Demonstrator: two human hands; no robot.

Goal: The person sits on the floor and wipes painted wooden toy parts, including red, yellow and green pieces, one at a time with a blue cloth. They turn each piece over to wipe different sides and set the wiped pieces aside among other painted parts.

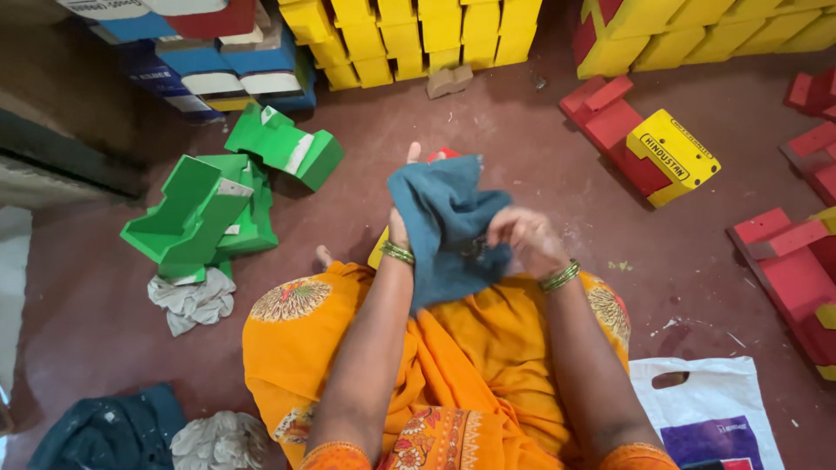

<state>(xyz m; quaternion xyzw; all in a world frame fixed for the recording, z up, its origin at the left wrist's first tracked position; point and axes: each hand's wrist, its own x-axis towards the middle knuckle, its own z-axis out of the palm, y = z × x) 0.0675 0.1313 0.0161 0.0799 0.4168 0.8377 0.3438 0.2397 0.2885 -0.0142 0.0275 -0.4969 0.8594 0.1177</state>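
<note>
Both hands work a teal cloth (446, 228) over the lap: the left hand (399, 228) grips it from behind around a red-and-yellow block (442, 155), the right hand (521, 237) pinches its edge, keeping it taut

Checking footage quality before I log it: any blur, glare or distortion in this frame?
Head view: right hand is motion-blurred against the teal-blue cloth, left hand sharper; even, soft light with no glare on the maroon floor; far-left edge falls dark; stacked yellow blocks lean outward, mild wide-angle distortion.
</note>
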